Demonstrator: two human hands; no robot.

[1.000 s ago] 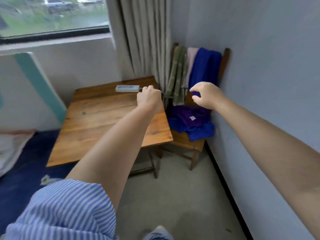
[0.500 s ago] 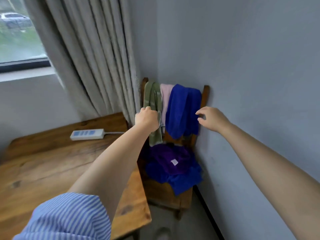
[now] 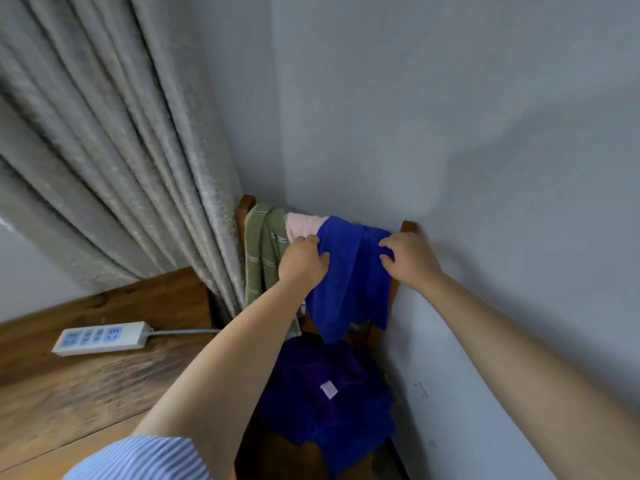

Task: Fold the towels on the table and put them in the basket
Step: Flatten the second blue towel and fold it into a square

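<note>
A blue towel (image 3: 349,282) hangs over the back of a wooden chair (image 3: 408,226) in the corner. My left hand (image 3: 303,261) pinches its left upper edge and my right hand (image 3: 408,259) grips its right upper edge. Beside it on the chair back hang a pink towel (image 3: 301,223) and a green striped towel (image 3: 261,258). A purple towel (image 3: 322,375) and another blue towel (image 3: 346,441) lie crumpled on the chair seat. No basket is in view.
A wooden table (image 3: 86,386) stands left of the chair with a white power strip (image 3: 100,337) on it. A grey curtain (image 3: 121,168) hangs behind the table. The grey wall (image 3: 485,168) runs close along the right.
I have moved closer to the chair. Both hands have reached forward from mid-air onto the hanging blue towel and closed on its upper edge.
</note>
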